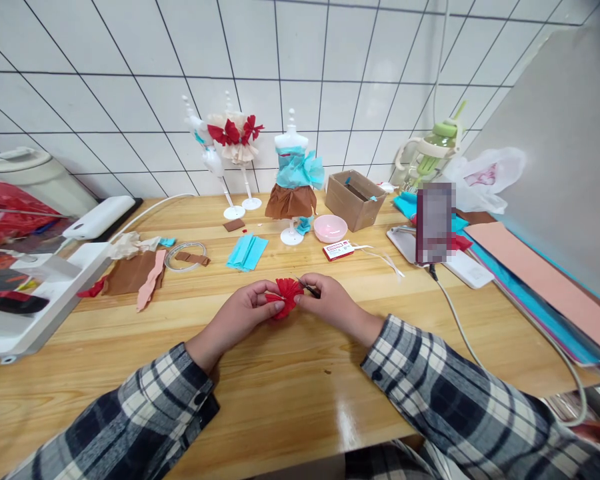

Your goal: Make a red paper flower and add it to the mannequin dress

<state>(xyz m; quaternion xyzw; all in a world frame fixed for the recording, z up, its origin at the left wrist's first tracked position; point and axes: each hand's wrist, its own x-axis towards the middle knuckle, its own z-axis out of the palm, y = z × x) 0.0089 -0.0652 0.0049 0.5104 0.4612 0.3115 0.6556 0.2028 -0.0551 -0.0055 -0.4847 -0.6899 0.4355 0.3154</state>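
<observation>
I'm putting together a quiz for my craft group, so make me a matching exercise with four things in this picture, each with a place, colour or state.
1. Red pleated piece
2. Bowl
3. Drink bottle
4. Cardboard box

A. Green-lidded
B. Open-topped and brown
C. Pinched in the left hand
D. Pink

Pairs: 1-C, 2-D, 3-A, 4-B.

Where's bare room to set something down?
Bare wood lies between the left sleeve and right sleeve, broken by a brown speck; another patch separates the right hand from pale cable. The crowding is around the dress forms and cardboard box.
</observation>
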